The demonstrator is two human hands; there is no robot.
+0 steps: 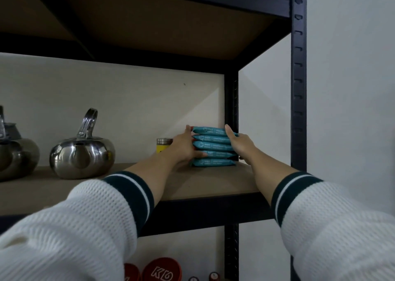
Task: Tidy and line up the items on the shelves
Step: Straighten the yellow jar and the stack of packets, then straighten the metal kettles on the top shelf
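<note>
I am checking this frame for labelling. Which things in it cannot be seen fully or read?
- Yellow container, head view: mostly hidden behind the left hand.
- Small print on the teal wipe packs: too small and blurred.
- Left kettle: cut off by the frame's left edge.
- Red lids below: cut off by the bottom edge and a sleeve.
- Right hand: fingers behind the packs are hidden.

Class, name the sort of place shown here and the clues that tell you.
Probably a household storeroom: a dark metal shelving rack, steel kettles and stacked wipes packs.

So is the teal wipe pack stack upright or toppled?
Upright: five teal wipe packs lie flat, squarely stacked, left hand and right hand pressing its sides.
</note>
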